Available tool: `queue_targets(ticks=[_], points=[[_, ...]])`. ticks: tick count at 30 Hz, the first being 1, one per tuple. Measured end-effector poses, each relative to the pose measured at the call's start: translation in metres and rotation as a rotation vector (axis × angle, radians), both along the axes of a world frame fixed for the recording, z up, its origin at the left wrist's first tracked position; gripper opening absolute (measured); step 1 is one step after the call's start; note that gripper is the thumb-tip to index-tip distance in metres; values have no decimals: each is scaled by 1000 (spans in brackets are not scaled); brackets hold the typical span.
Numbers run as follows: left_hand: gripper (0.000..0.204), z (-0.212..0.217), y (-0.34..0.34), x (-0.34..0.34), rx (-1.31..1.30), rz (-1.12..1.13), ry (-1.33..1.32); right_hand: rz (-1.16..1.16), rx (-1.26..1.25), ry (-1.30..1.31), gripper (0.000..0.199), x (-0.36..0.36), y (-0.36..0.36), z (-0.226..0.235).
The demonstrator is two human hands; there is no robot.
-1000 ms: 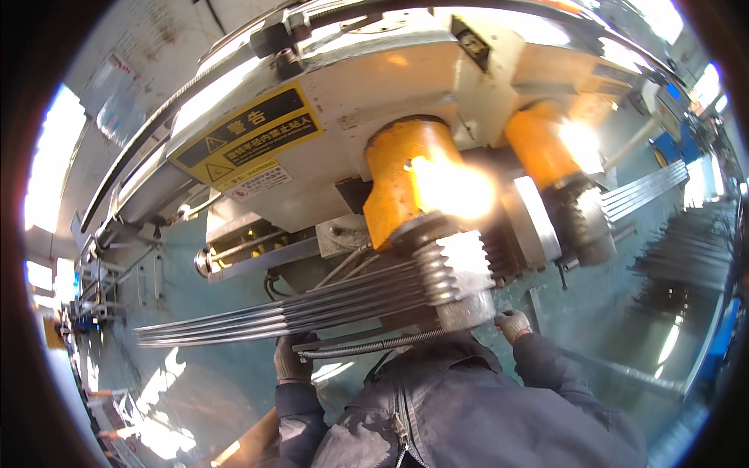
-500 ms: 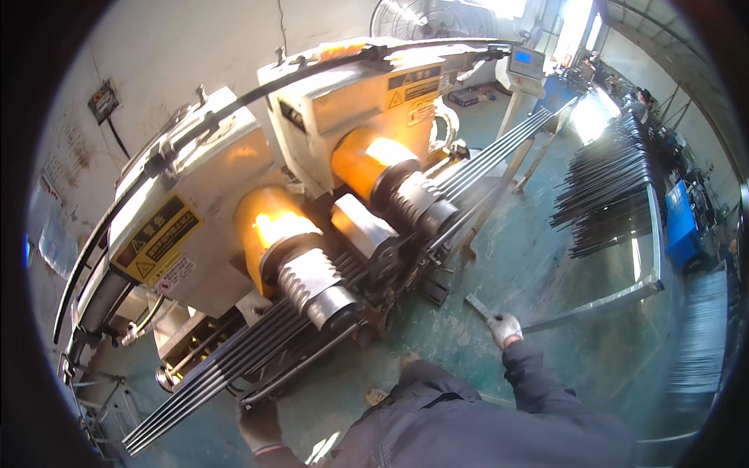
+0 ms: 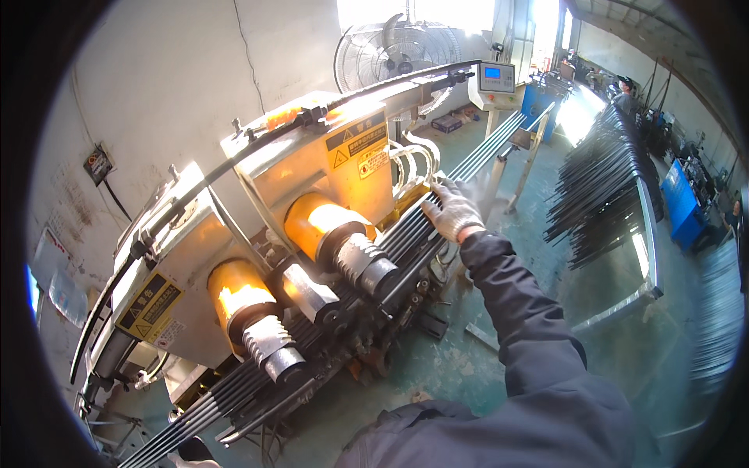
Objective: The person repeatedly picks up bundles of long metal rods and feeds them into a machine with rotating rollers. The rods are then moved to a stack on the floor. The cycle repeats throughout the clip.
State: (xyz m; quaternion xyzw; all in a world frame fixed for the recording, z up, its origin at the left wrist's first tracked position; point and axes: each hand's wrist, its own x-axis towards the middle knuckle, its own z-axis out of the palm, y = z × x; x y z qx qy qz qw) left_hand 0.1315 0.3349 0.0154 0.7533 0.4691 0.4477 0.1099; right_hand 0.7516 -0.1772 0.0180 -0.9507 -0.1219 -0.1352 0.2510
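Several long dark metal rods [image 3: 214, 404] lie side by side through a yellow-and-white machine, running from lower left to upper right. My right hand [image 3: 456, 213], in a pale work glove, lies over the rods to the right of the rollers, its fingers stretched out and apart. At the lower edge my left hand [image 3: 193, 462] shows only in part, close to the rods' near left end; its fingers are mostly hidden. Two ridged steel rollers [image 3: 269, 343] with yellow housings jut toward me above the rods, and a metal block [image 3: 307, 292] sits between them.
A control box [image 3: 495, 79] with a blue screen stands at the far end. Behind the machine is a large fan [image 3: 398, 58]. On the right a metal frame [image 3: 651, 234] bears a heap of dark rods [image 3: 597, 183]; a blue bin [image 3: 681, 204] stands beyond it.
My right hand has moved up and left from beside the floor-level metal bar onto the rods. My left hand has shifted down and left, and the view has turned.
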Motion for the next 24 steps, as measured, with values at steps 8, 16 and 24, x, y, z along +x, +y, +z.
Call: queue_targets(ticks=[8,16,24], points=[[42,115,-51,50,-73,-271,-563,-61,-212,-116,82,38,2,67],[54,194,-93,88,-315,-768,-1167,-174,-180,-485,70,81,10,164],[34,260,-37,168,-249,-534,-850,-30,340,-1025,81,68,48,259]])
